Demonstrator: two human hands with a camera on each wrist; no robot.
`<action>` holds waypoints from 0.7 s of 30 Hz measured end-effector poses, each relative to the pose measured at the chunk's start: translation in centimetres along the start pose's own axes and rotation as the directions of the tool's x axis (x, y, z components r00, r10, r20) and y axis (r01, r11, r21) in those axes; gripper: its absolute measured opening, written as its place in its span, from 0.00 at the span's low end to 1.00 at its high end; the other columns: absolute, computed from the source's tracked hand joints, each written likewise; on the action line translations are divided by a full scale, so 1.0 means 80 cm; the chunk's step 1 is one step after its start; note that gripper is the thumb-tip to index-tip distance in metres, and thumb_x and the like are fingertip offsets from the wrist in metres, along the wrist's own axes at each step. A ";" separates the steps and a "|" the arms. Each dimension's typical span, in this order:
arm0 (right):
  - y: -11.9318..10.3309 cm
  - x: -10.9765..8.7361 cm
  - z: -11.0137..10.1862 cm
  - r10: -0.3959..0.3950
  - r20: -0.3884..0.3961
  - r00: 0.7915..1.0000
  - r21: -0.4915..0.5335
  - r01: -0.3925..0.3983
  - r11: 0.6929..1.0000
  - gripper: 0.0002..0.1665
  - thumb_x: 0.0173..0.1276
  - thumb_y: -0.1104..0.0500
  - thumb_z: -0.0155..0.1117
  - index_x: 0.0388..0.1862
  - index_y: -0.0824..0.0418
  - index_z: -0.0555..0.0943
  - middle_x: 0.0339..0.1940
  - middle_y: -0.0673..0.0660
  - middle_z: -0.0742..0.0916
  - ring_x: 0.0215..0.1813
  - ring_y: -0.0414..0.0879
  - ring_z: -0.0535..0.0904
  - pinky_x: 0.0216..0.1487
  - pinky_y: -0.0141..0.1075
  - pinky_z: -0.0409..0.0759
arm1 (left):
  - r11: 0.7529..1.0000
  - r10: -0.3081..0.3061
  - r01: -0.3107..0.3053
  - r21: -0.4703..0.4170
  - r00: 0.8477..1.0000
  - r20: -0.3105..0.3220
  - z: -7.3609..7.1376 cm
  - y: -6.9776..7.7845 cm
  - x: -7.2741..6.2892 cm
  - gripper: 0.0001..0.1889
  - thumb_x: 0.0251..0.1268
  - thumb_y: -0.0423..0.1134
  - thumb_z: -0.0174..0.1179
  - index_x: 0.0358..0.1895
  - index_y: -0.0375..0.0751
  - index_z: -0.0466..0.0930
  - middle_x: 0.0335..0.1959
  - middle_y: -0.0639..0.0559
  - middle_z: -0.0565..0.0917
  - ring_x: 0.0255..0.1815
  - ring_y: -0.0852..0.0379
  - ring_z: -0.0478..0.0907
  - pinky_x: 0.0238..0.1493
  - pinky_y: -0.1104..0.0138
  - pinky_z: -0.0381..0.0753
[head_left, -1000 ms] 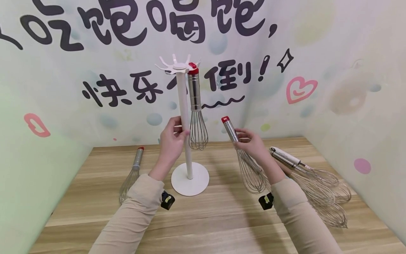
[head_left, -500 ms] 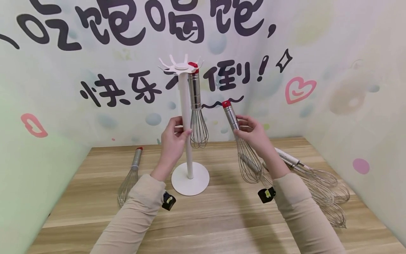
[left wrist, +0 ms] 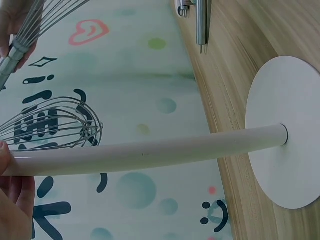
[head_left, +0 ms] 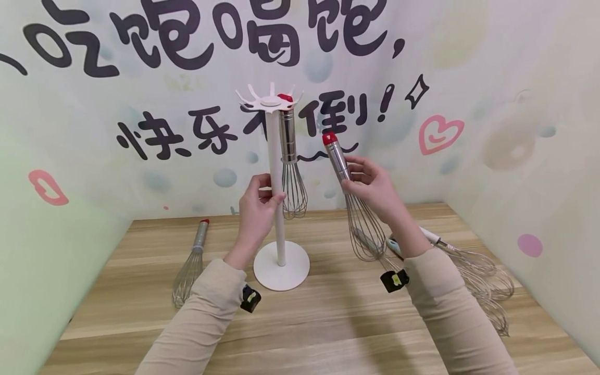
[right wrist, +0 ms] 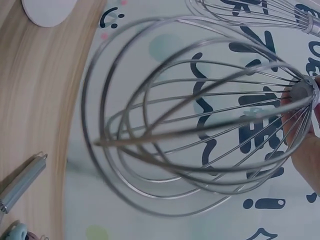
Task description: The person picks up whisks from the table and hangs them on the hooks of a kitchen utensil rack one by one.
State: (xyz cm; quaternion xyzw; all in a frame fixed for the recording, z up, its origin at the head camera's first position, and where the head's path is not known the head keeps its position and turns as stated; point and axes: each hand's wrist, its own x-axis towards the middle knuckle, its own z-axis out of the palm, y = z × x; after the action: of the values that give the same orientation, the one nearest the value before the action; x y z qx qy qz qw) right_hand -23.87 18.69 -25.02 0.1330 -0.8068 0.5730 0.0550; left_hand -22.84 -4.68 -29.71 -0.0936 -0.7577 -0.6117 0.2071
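My left hand (head_left: 258, 208) grips the white pole of a round-based stand (head_left: 276, 219), thumb in front and fingers behind. White hooks fan out at the stand's top, and a red-capped whisk (head_left: 288, 136) hangs from one, wires down. To its right, my right hand (head_left: 372, 185) holds a second red-capped whisk (head_left: 338, 159) by the lower part of its metal handle. That whisk is raised over the table, tilted, red end up and toward the stand. In the right wrist view its wire loops (right wrist: 190, 120) fill the middle, with the handle mostly out of frame.
Another red-capped whisk (head_left: 200, 237) lies on the wooden table (head_left: 300, 333) at the left. Several more whisks (head_left: 473, 260) lie at the right, partly hidden behind my right forearm. A printed cloth wall (head_left: 187, 120) closes off the back.
My right hand has lifted its whisk upward, slightly toward the stand. My left hand keeps its hold on the pole, and the hook top has turned or shifted slightly.
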 end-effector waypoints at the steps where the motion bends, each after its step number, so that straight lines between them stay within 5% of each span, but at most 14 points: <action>1: -0.003 0.000 0.000 -0.007 0.000 1.000 0.001 0.007 1.000 0.31 0.65 0.67 0.58 0.68 0.61 0.66 0.60 0.64 0.76 0.55 0.48 0.76 0.48 0.27 0.80 | 1.000 0.000 0.000 0.001 1.000 0.000 0.000 0.000 0.000 0.20 0.60 0.29 0.62 0.55 0.33 0.70 0.49 0.37 0.79 0.44 0.42 0.81 0.50 0.54 0.85; 15: -0.031 0.005 0.003 -0.074 -0.013 0.997 0.023 0.074 0.997 0.30 0.65 0.69 0.58 0.66 0.62 0.67 0.58 0.63 0.77 0.52 0.44 0.77 0.46 0.25 0.82 | 0.999 -0.037 0.038 -0.014 0.997 0.067 -0.009 0.000 0.005 0.24 0.58 0.30 0.65 0.58 0.33 0.69 0.52 0.36 0.78 0.50 0.42 0.79 0.55 0.55 0.84; 21: -0.038 0.008 0.006 -0.099 -0.031 0.995 0.051 0.100 0.994 0.30 0.64 0.68 0.59 0.67 0.62 0.69 0.58 0.63 0.78 0.51 0.42 0.77 0.46 0.25 0.82 | 0.999 -0.001 0.005 -0.037 0.994 0.113 -0.015 -0.002 0.005 0.25 0.61 0.31 0.62 0.61 0.34 0.68 0.54 0.36 0.76 0.51 0.41 0.78 0.57 0.53 0.83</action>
State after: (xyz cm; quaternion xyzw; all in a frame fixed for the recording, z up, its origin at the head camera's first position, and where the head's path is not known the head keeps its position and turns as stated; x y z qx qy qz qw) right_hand -23.62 17.21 -22.26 0.1664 -0.7830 0.5923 0.0914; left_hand -23.05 -5.91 -29.49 -0.1308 -0.7568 -0.6197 0.1613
